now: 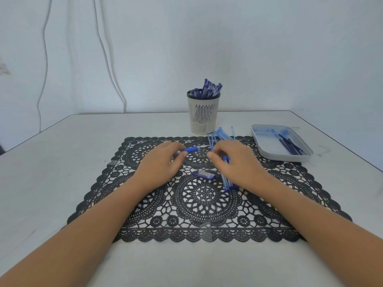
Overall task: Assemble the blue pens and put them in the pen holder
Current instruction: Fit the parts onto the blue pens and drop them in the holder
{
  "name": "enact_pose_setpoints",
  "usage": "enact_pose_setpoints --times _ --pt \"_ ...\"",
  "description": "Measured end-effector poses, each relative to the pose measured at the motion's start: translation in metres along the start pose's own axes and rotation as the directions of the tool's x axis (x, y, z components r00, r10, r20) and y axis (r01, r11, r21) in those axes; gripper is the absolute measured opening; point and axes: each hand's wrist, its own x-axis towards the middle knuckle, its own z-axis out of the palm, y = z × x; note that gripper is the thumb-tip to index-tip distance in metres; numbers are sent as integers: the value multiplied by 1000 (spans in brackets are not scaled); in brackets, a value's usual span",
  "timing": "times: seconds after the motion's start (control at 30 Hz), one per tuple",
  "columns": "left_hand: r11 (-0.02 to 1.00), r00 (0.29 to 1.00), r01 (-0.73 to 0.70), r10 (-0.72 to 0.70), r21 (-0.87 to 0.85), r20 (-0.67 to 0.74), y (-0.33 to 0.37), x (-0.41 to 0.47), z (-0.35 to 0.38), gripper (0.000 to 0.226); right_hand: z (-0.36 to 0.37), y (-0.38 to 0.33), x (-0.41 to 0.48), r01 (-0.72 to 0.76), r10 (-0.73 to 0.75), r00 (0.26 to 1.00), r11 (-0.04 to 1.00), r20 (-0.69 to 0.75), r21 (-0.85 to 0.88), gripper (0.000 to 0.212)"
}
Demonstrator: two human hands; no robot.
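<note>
Holding part-built pen | left-hand grip [161, 162] pinches blue pen [191, 150], tip pointing right, likely ready for capping | right-hand grip [238, 164] curled over loose barrels [220, 134], cannot tell if pinching any | cap [204, 175] on lace mat [207, 199] between hands | pen holder [203, 114] behind on bench, part-filled | no legible writing

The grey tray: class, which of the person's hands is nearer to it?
Right. The right hand lies just left of the tray; the left hand is farther left, gripping a pen.
</note>
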Motion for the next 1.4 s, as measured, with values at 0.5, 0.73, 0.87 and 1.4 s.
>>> enact_pose_setpoints --times 0.5,0.73,0.87,1.4 --pt "989 988 -149 149 -15 31 11 -2 2 41 -13 0 5 -228 200 972 927 124 298 34" --pt "984 990 -110 121 -140 74 10 -1 1 36 -14 2 5 -133 109 989 947 96 292 24" --pt "982 992 -66 83 -175 90 7 -1 3 30 -12 3 6 -88 55 991 954 119 288 14" --pt "992 994 -88 93 -88 57 10 -4 5 39 -14 1 7 -246 213 967 926 141 286 32"
